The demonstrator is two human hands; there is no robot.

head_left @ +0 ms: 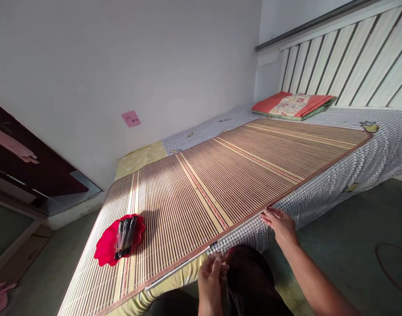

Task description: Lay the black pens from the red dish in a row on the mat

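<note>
My left hand (211, 270) is low at the bed's near edge, fingers curled together against a dark garment (250, 274) at my body; what the fingers pinch is hidden. My right hand (280, 223) lies with fingers stretched out on the checked sheet (319, 193), touching the edge of the striped bamboo mat (220, 184). A red scalloped dish (110, 245) sits on the mat at the left, holding several dark pens (125, 237).
A folded orange and patterned pillow (293, 105) lies at the far end by the slatted headboard (346, 66). A pink note (131, 118) sticks to the white wall. Dark furniture (26, 171) stands at the left. Green floor (359, 245) runs along the right.
</note>
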